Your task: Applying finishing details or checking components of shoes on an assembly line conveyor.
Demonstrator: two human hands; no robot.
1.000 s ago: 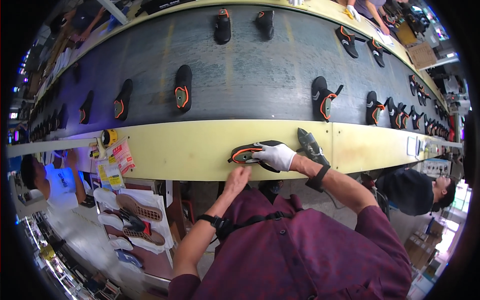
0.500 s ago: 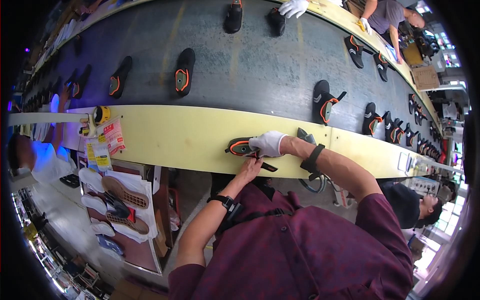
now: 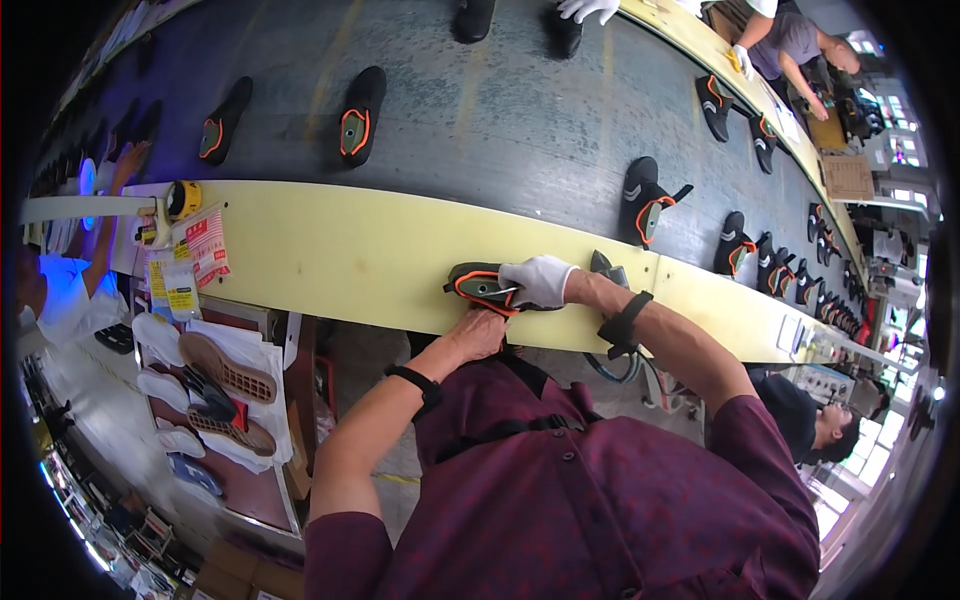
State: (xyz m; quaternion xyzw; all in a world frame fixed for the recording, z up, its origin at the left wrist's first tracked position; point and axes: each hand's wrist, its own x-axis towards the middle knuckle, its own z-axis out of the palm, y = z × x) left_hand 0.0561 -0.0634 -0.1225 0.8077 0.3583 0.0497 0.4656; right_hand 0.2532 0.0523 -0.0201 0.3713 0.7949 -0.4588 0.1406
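A black shoe [image 3: 466, 272] with orange edging and a green sole-shaped piece in its opening lies on the yellow ledge in front of me. My left hand [image 3: 480, 333], bare, has its fingers curled against the shoe's near side, with the fingertips partly hidden. From the right, my right hand [image 3: 543, 282] in a white glove reaches to the shoe's right end, its fingers closed. A thin pale sliver shows at those fingertips, too small to name. Just beyond the right wrist, a dark grey tool [image 3: 606, 268] lies on the ledge.
Beyond the ledge [image 3: 350, 240] runs a dark conveyor belt [image 3: 450, 130] carrying several similar shoes [image 3: 360, 115]. A yellow tape roll [image 3: 184, 199] and packets [image 3: 207, 245] hang at left, above a rack with soles [image 3: 227, 367]. A co-worker's gloved hand [image 3: 590, 9] touches a far shoe; other people work around.
My left hand has shifted left and down, curling against the shoe's near side; the black strap below it is now hidden. The shoe has turned slightly. My view has shifted too.
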